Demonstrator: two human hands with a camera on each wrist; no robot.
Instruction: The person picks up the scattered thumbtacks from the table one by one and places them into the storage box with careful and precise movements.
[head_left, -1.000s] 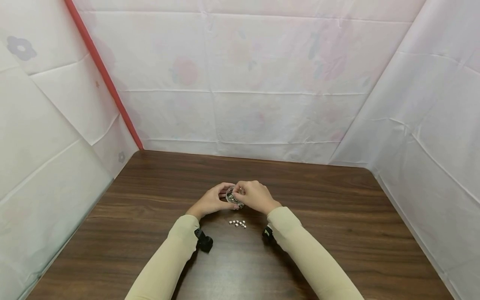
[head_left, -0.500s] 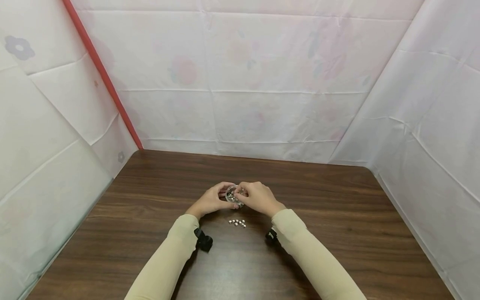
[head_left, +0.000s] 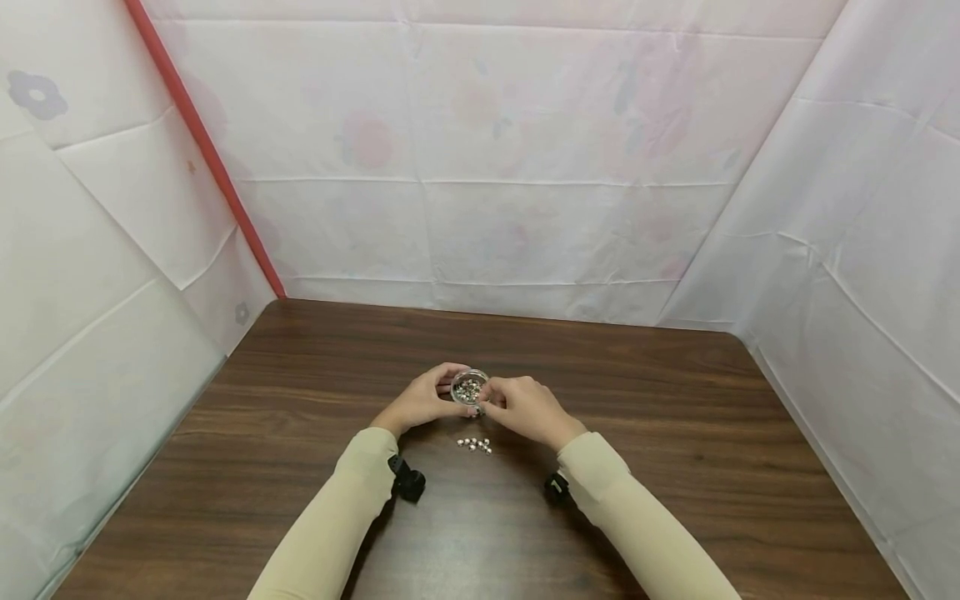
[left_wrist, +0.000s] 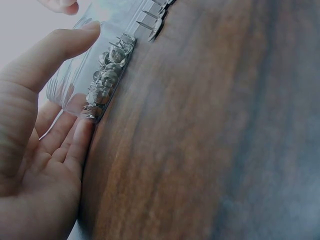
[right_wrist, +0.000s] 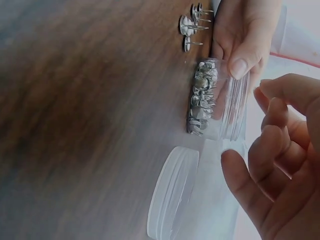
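Observation:
My left hand (head_left: 425,400) curls round a small clear plastic jar (head_left: 453,393), thumb on one side and fingers on the other. Inside sit many silver thumbtacks (left_wrist: 107,75), heaped at the bottom. Just at the jar's right rim is my right hand (head_left: 525,408), its thumb and index finger brought together and the other fingers curled. Whether a tack is between those fingertips is hidden. On the table in front of the jar, several loose thumbtacks (head_left: 474,446) lie in a small group, points up in the right wrist view.
A clear round lid (right_wrist: 172,195) lies on the table beside the jar, under my right hand; the head view does not show it. The dark wooden table (head_left: 315,350) is bounded by white cloth walls (head_left: 480,233) at the back and sides.
My right hand has drawn out of the jar's mouth, moving right and slightly toward me, so more tacks show inside. The left hand, jar and loose tacks stay put.

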